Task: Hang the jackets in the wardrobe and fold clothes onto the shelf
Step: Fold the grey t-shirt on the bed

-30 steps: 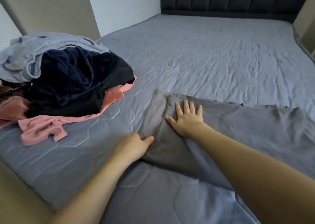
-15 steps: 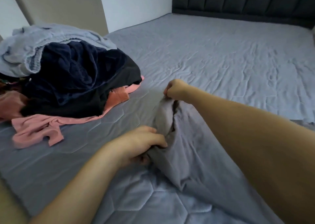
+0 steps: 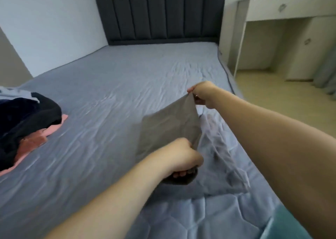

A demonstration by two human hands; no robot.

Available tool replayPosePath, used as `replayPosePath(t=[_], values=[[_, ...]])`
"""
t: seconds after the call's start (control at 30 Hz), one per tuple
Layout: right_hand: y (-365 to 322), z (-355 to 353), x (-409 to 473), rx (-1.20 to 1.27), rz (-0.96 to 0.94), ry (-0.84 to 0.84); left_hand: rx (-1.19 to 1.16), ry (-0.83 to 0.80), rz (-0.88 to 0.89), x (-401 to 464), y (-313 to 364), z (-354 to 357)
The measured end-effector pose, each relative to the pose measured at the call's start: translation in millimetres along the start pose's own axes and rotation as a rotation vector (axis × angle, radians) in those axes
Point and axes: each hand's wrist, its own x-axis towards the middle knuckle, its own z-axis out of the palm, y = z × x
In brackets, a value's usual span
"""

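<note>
Your fingers are curled tight on cloth at both ends: the right hand [image 3: 201, 93] pinches the far upper corner of the grey garment [image 3: 169, 129] between thumb and fingertips, and the left hand [image 3: 181, 157] is fisted round the near lower edge, its fingertips tucked under a bunched dark fold. Held that way, the grey garment is lifted off the bed [image 3: 127, 86] and stretched nearly taut between your hands, which reads as carrying one end over to make a fold; the rest of it trails down onto the mattress toward your right, rumpled. Keep both grips until the raised panel lies flat, or the slack side will likely bunch up.

To your left, well apart from your hands, the pile of clothes [image 3: 27, 118] waits on the bed: a dark navy piece on top, a pink garment [image 3: 36, 140] spread beneath it, a pale blue item just visible at the frame edge. The padded dark headboard [image 3: 160, 13] stands at the far end, and beyond the bed's right side is a white desk [image 3: 283, 8] with a drawer. Nothing lies between your hands and the open sheet ahead. No wardrobe or shelf is in view.
</note>
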Motion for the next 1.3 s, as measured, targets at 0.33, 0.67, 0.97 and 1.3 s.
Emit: replayPosePath(t=[0.33, 0.67, 0.97, 1.3], values=[[115.4, -52.8, -2.4, 0.036, 0.240, -0.073, 0.453, 0.246, 0.377, 6.2, -0.1, 63.8], [118.3, -25.2, 19.9, -0.509, -0.050, 0.107, 0.845, 0.292, 0.608, -8.6, -51.9, 64.2], [90.9, -17.8, 12.7, -0.936, -0.256, 0.112, 0.824, 0.311, 0.644, -17.0, -61.9, 61.2], [88.6, -12.0, 12.0, -0.475, 0.069, -0.127, 0.606, 0.295, 0.699, -15.7, -59.6, 51.9]])
